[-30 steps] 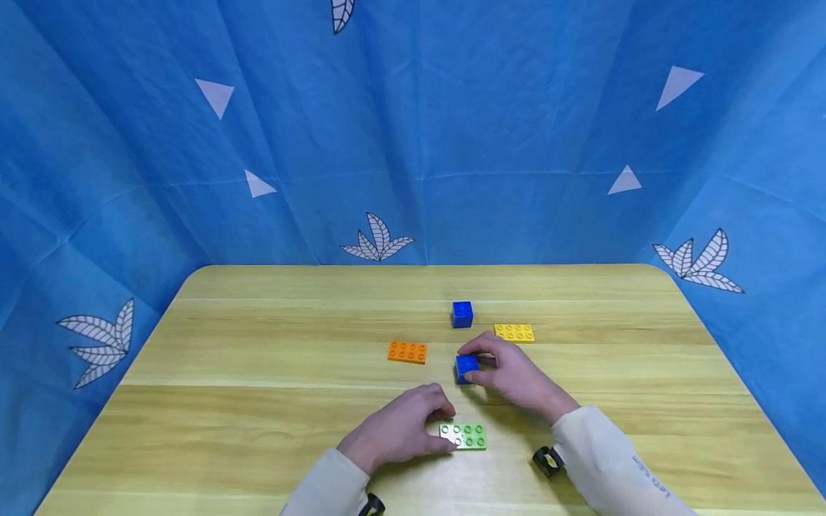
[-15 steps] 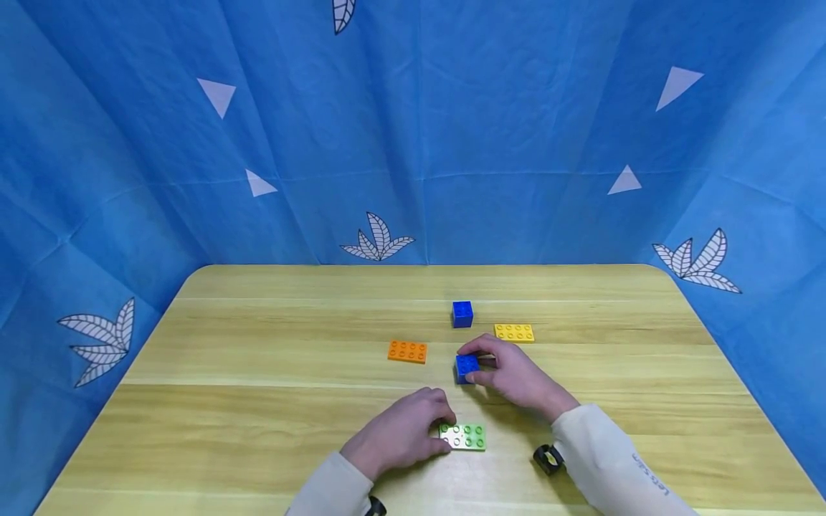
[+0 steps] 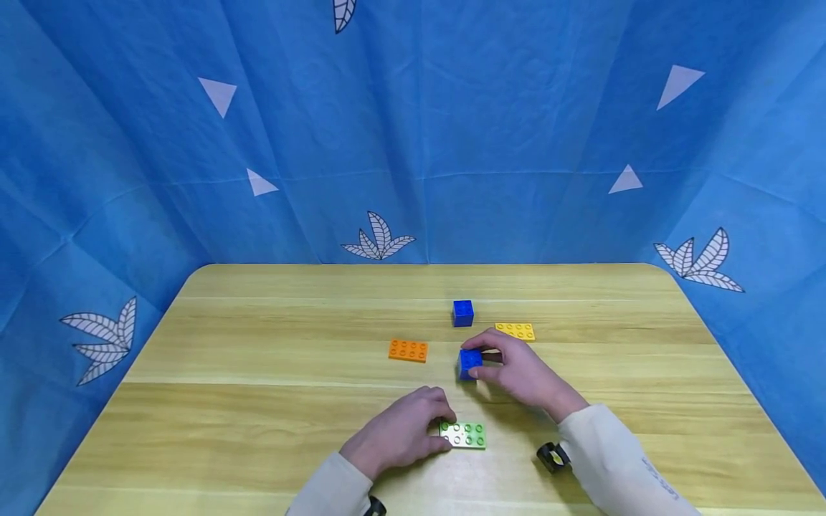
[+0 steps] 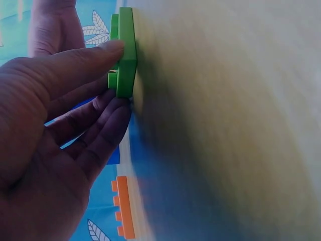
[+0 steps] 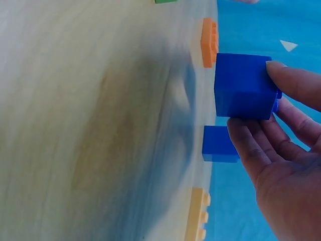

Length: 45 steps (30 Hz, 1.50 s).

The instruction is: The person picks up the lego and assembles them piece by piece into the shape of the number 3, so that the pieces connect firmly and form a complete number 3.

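Note:
My left hand [image 3: 403, 430] grips the left end of a flat green building brick [image 3: 467, 436] with studs on top, thumb on the near side and fingers on the far side. In the left wrist view the thumb lies against the green brick [image 4: 128, 55]. A cube-shaped blue brick [image 3: 470, 365] is pinched between the thumb and fingers of my right hand [image 3: 523, 369]. The right wrist view has this blue brick [image 5: 243, 86] a little above the table, studs towards the palm. Part of the green brick's left end is hidden by the left hand.
Behind the right hand stands a second blue cube brick [image 3: 462, 314]. A flat yellow brick [image 3: 515, 331] lies to its right, and a flat orange brick [image 3: 408, 350] to its left. The wooden table [image 3: 245, 408] ends at a blue patterned curtain [image 3: 490, 143].
My right hand has raised the blue brick slightly and shifted it a little to the right. The left hand has hardly moved on the green brick.

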Motion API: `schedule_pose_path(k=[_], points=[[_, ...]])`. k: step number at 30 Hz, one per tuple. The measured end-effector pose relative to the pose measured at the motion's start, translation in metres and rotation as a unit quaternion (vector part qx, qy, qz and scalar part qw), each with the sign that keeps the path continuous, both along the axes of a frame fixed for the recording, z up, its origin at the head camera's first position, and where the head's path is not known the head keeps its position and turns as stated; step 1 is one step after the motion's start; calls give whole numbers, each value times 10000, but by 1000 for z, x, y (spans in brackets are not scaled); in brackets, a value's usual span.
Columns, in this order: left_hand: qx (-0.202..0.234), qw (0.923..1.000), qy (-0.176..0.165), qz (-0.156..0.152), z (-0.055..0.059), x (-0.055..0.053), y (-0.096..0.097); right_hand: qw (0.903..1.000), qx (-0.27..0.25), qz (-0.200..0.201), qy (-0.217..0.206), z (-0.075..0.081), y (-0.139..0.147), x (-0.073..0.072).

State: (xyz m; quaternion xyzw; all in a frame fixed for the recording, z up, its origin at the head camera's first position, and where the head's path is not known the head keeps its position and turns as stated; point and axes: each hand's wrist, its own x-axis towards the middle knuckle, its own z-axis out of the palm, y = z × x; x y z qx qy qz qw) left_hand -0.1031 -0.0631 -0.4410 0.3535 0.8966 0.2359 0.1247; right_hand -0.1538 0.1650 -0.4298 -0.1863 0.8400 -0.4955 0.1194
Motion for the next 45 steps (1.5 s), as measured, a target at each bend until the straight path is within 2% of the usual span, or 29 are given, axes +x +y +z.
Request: schedule_pose_path(k=[8,15,31,45], points=[[45,9999,49,-143,-2,-1,-2,9999,-145,-13,-78,4,3,3],[104,9998,100,-135,-3,-2,-2,9998,-120,80,105,10,4,4],[120,9998,-135,-25,-2,-2,-1,9996,-64,133,226,15,8,13],[76,9997,-227,-17,-2,-3,-1,9983,-202,391,373,15,10,18]])
